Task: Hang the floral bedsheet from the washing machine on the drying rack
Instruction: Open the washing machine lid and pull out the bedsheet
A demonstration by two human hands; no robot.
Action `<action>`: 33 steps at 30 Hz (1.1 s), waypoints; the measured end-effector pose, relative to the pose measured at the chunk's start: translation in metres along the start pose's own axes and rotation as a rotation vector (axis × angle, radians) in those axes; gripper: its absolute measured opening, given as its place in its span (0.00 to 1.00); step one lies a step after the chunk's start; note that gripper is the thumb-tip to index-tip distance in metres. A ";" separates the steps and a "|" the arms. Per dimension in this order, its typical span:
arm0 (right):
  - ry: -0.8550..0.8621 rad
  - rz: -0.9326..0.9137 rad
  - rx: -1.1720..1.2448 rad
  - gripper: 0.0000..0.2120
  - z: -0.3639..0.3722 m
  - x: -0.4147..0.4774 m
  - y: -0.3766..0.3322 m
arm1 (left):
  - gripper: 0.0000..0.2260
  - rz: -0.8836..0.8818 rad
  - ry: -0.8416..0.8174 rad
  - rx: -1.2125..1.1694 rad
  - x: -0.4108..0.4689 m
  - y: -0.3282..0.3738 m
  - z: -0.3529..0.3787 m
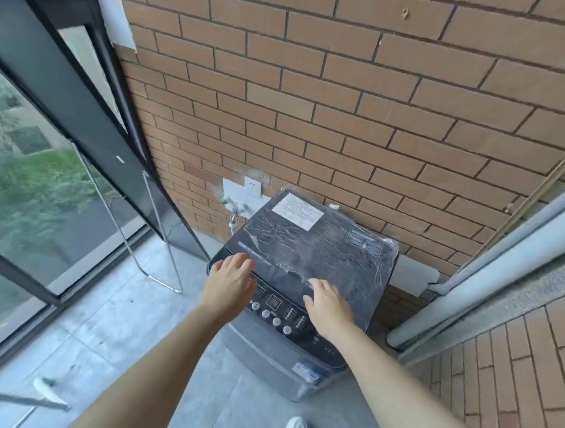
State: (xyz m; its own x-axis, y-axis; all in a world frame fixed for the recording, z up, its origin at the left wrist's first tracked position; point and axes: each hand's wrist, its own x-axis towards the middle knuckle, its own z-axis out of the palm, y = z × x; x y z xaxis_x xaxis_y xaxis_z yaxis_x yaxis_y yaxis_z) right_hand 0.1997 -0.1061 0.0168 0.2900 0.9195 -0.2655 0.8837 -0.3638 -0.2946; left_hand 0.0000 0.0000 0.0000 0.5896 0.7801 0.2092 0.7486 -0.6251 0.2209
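A grey top-loading washing machine [270, 351] stands against the brick wall, its dark lid [321, 244] down and covered in crinkled plastic film. My left hand [229, 284] reaches over the lid's front left edge with fingers spread. Fingers extended, my right hand [327, 306] hovers over the lid's front edge, above the control panel [281, 313]. The bedsheet is hidden from view. A metal drying rack [160, 241] stands to the left by the window.
The brick wall [342, 104] holds a socket and a tap [238, 207] behind the machine. Glass windows with dark frames [55, 87] run along the left. A sliding door frame [484, 272] is on the right. Grey tiled floor [110, 329] lies left of the machine.
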 end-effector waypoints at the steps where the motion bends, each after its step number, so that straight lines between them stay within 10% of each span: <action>1: -0.039 0.003 0.014 0.22 0.001 0.006 0.002 | 0.12 -0.006 -0.045 0.012 0.004 0.001 0.004; 15: -0.426 -0.033 0.087 0.27 0.017 0.100 0.036 | 0.14 -0.175 -0.201 0.002 0.032 0.013 0.073; 25: -0.316 -0.119 0.171 0.29 -0.041 0.104 0.038 | 0.35 0.016 -0.173 0.124 0.082 -0.006 0.061; 33: -0.111 -0.215 -0.107 0.37 -0.063 0.093 0.031 | 0.26 0.234 0.055 0.164 0.129 -0.010 0.035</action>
State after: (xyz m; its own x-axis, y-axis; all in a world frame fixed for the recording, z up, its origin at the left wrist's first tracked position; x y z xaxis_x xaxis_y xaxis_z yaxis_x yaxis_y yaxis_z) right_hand 0.2771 -0.0218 0.0413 0.0541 0.9500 -0.3077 0.9561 -0.1382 -0.2585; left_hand 0.0792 0.1079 -0.0086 0.7380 0.6100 0.2887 0.6360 -0.7717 0.0048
